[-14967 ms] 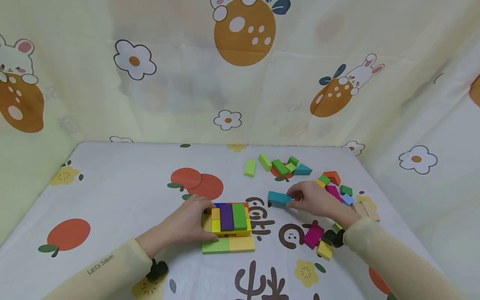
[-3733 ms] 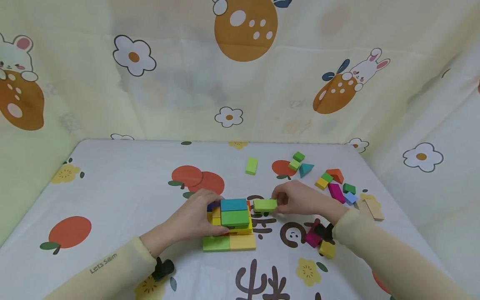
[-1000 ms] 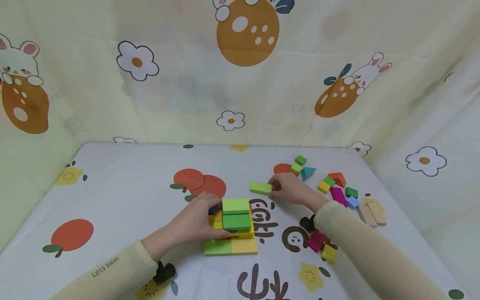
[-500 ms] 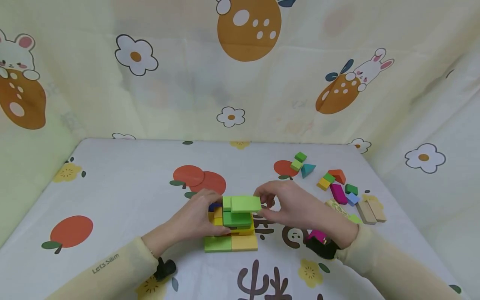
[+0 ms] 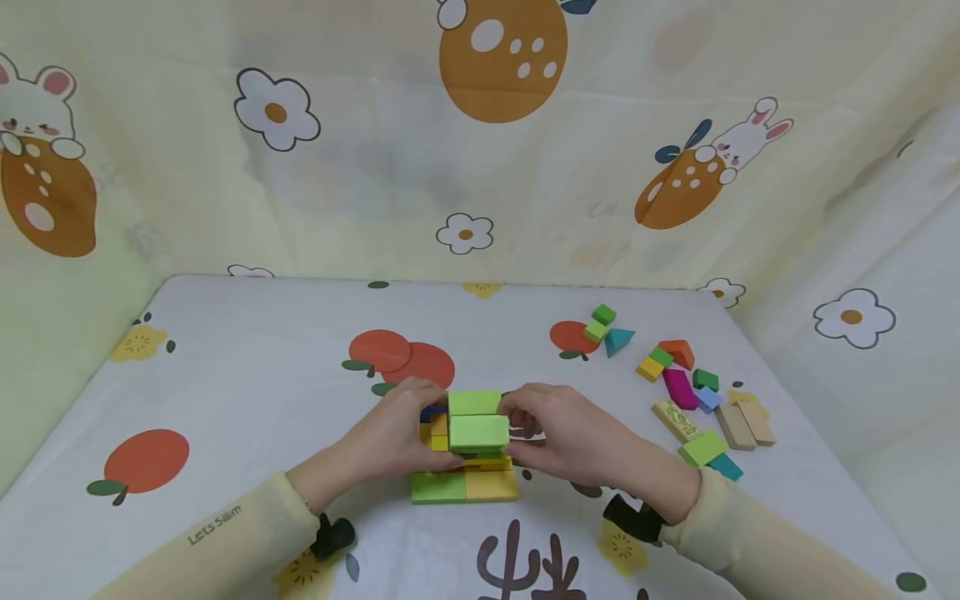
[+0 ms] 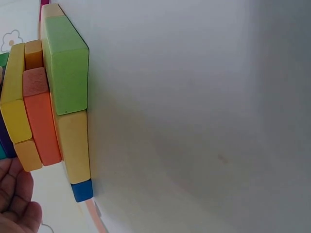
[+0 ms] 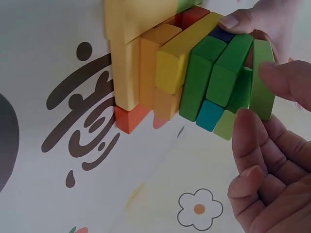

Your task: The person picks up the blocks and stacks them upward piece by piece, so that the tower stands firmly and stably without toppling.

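A layered stack of colored wooden blocks stands mid-table in the head view, on a light green block point(image 5: 438, 490) and a cream block point(image 5: 491, 487). My left hand point(image 5: 386, 429) grips its left side, the thumb at the front and fingers behind. My right hand point(image 5: 573, 433) pinches a light green block point(image 5: 478, 434) over the front of the stack's top. Behind that lies another light green block point(image 5: 474, 402). The right wrist view shows the pinched block point(image 7: 263, 80) tilted against darker green blocks point(image 7: 228, 70), with my left thumb point(image 7: 232, 21) pressing near the purple one.
Loose blocks lie at the right: a teal triangle point(image 5: 618, 341), an orange triangle point(image 5: 678, 353), a magenta block point(image 5: 679, 389), plain wood blocks point(image 5: 735, 426), a printed yellow block point(image 5: 676, 421) and a light green block point(image 5: 702, 448). A patterned curtain point(image 5: 360, 192) hangs behind the table.
The stack has gained teal and green blocks over the last 15 seconds. Within the last second my right hand brought a light green block from the table onto the stack; my left hand stayed.
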Demonstrator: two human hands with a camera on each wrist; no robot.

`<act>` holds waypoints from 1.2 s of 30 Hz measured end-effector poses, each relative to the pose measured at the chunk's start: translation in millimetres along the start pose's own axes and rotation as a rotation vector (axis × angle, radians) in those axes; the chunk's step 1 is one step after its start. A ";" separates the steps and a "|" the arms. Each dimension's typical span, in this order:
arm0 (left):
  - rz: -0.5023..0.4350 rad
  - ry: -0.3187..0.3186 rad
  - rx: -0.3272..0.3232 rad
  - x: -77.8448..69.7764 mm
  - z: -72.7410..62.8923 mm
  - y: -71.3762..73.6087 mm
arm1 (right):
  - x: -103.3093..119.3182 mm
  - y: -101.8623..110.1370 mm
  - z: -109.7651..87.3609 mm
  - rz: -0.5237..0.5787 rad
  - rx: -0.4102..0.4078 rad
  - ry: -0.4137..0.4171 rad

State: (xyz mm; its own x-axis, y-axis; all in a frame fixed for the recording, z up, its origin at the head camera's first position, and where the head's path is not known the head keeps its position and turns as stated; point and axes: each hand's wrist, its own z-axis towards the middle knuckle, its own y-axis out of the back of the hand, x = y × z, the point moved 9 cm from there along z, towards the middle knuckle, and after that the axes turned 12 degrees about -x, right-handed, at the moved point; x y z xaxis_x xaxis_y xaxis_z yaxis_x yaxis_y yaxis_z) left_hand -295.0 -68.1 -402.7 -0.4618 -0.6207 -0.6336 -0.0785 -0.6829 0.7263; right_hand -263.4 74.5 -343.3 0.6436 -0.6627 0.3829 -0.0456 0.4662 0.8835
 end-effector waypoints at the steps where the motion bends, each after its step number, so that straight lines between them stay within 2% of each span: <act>1: 0.002 -0.002 0.000 -0.1 0.1 -0.1 | -0.6 0.2 -0.1 0.007 -0.003 -0.001; 7: 0.015 -0.012 -0.002 -0.7 0.3 -0.3 | -4.6 0.5 -1.1 0.043 -0.011 -0.022; 14: 0.018 -0.011 -0.002 -1.3 0.6 0.0 | -18.9 -1.5 1.4 0.014 -0.026 -0.076; 22: 0.022 -0.024 -0.003 -2.0 0.4 -0.2 | -37.8 -21.5 1.9 0.091 0.048 -0.173; 36: 0.021 -0.026 0.001 -0.8 1.0 -0.9 | -38.5 -20.6 5.0 0.115 0.066 -0.194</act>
State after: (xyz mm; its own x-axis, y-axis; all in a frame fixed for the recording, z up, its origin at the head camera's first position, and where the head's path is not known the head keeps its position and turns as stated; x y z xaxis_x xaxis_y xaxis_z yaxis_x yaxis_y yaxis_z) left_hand -295.4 -66.6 -402.6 -0.4866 -0.6247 -0.6107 -0.0688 -0.6694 0.7397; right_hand -291.0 87.5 -374.9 0.4730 -0.7103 0.5213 -0.1645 0.5101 0.8442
